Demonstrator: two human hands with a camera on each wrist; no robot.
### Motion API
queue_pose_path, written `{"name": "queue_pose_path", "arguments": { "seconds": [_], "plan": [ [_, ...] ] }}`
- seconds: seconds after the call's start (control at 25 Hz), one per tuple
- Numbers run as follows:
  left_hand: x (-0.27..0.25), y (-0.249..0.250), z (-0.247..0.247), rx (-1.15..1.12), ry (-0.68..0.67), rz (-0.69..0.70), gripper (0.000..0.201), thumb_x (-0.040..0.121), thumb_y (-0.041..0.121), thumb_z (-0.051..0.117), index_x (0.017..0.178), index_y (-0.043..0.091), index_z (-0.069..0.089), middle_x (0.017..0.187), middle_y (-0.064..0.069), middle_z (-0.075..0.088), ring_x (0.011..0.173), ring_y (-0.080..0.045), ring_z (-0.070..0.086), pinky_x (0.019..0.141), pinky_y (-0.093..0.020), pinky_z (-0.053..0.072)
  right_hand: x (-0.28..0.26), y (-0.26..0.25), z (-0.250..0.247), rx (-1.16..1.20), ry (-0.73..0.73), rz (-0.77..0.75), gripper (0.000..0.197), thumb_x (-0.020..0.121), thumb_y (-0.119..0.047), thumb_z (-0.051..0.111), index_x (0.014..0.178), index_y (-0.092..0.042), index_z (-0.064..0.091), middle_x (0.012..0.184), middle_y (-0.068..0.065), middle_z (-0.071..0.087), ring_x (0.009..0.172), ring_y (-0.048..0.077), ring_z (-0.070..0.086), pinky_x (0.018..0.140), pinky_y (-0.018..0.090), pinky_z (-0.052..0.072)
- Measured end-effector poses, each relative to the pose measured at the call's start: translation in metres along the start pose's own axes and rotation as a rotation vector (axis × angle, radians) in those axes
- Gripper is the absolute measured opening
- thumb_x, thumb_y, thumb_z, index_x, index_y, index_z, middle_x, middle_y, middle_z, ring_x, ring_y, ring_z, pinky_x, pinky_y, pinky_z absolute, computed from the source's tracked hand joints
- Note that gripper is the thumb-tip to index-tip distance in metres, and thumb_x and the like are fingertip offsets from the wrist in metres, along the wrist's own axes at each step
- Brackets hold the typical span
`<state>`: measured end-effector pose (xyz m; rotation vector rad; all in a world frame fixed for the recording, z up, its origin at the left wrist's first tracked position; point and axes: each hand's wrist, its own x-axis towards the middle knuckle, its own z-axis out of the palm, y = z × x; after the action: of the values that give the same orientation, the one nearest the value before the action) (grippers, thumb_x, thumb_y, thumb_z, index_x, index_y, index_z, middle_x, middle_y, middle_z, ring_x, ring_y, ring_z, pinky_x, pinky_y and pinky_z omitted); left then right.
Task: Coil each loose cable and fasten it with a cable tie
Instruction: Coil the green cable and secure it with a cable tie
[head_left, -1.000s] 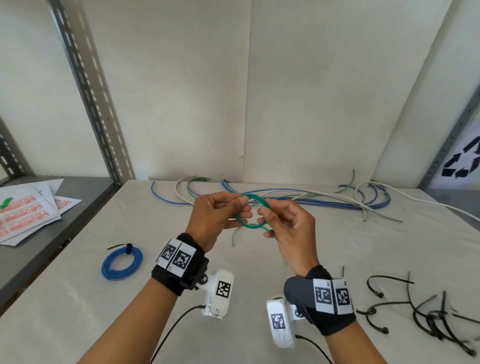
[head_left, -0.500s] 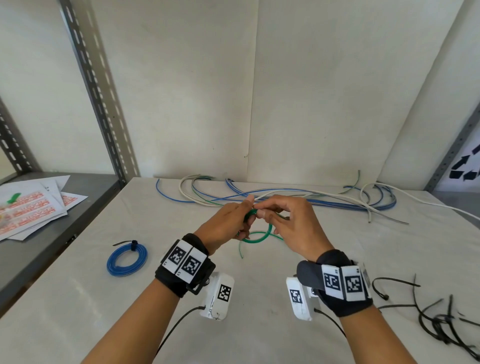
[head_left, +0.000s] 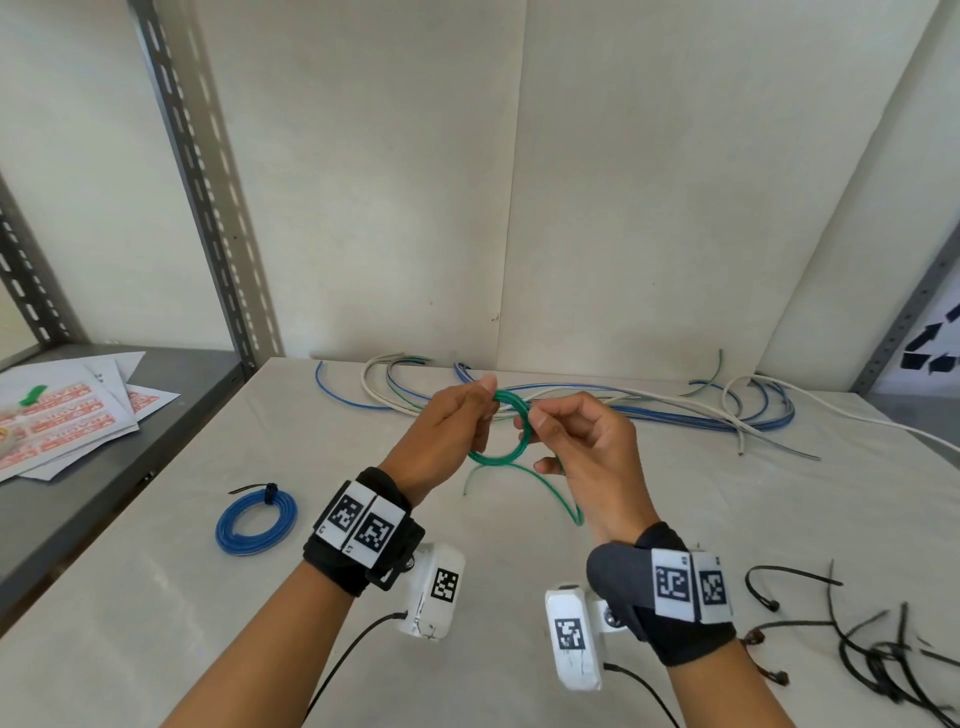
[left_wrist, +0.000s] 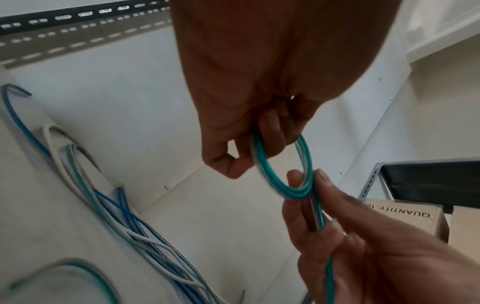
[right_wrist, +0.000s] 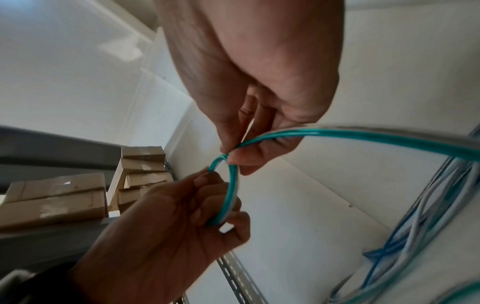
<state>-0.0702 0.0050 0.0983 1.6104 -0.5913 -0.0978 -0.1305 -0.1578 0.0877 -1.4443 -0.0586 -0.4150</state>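
Note:
A green cable (head_left: 496, 456) is wound into a small coil held above the table between both hands. My left hand (head_left: 485, 405) grips the coil's left side, with fingers hooked through the ring (left_wrist: 280, 186). My right hand (head_left: 534, 426) pinches the coil's right edge between thumb and forefinger (right_wrist: 228, 156). The green loose tail (head_left: 563, 496) runs under the right hand and hangs down toward the table. A blue coil (head_left: 255, 522) fastened with a black tie lies on the table at the left. Several black cable ties (head_left: 862, 649) lie at the right.
Loose blue, white and green cables (head_left: 649, 408) sprawl along the back of the white table (head_left: 156, 613). Printed sheets (head_left: 67, 421) lie on the grey shelf at the left. Slotted metal uprights (head_left: 208, 197) flank the table. Cardboard boxes (right_wrist: 57, 197) are stacked to one side.
The hands closed together over the top of the green coil, then parted. The right hand now pinches the coil's right edge, and the tail trails below it.

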Motion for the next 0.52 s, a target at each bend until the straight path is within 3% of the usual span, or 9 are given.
{"name": "queue_pose_path", "arguments": {
  "seconds": [0.2, 0.32, 0.44, 0.52],
  "plan": [
    [0.001, 0.009, 0.008, -0.290, 0.086, -0.027, 0.043, 0.110, 0.029, 0.030, 0.068, 0.020, 0.030, 0.062, 0.008, 0.022, 0.055, -0.011, 0.018, 0.056, -0.024, 0.025, -0.007, 0.008, 0.018, 0.107, 0.087, -0.033, 0.015, 0.086, -0.002, 0.075, 0.100, -0.003, 0.069, 0.091, 0.011, 0.077, 0.079, 0.016, 0.072, 0.052, 0.024, 0.055],
    [0.001, 0.015, 0.005, -0.407, 0.066, -0.142, 0.043, 0.109, 0.025, 0.028, 0.071, 0.014, 0.043, 0.058, 0.004, 0.029, 0.052, -0.013, 0.026, 0.065, -0.029, 0.037, -0.001, 0.004, 0.013, 0.060, 0.090, -0.104, 0.010, 0.086, -0.001, 0.075, 0.094, -0.008, 0.072, 0.086, 0.008, 0.077, 0.074, 0.017, 0.071, 0.052, 0.024, 0.053],
    [-0.001, 0.018, 0.001, -0.303, -0.042, -0.269, 0.042, 0.104, 0.021, 0.027, 0.074, 0.006, 0.053, 0.054, -0.004, 0.039, 0.048, -0.019, 0.039, 0.084, -0.043, 0.048, 0.010, -0.009, -0.008, -0.159, -0.108, -0.144, 0.013, 0.086, -0.004, 0.076, 0.091, -0.016, 0.076, 0.087, 0.007, 0.077, 0.079, 0.022, 0.071, 0.053, 0.027, 0.053],
    [-0.004, 0.016, 0.005, -0.154, -0.094, -0.310, 0.046, 0.105, 0.023, 0.028, 0.068, 0.007, 0.050, 0.051, -0.003, 0.037, 0.046, -0.020, 0.038, 0.087, -0.046, 0.050, 0.016, -0.017, -0.016, -0.403, -0.245, -0.149, 0.012, 0.086, -0.006, 0.076, 0.090, -0.018, 0.077, 0.087, 0.004, 0.076, 0.081, 0.016, 0.070, 0.054, 0.026, 0.054]
  ]
}}
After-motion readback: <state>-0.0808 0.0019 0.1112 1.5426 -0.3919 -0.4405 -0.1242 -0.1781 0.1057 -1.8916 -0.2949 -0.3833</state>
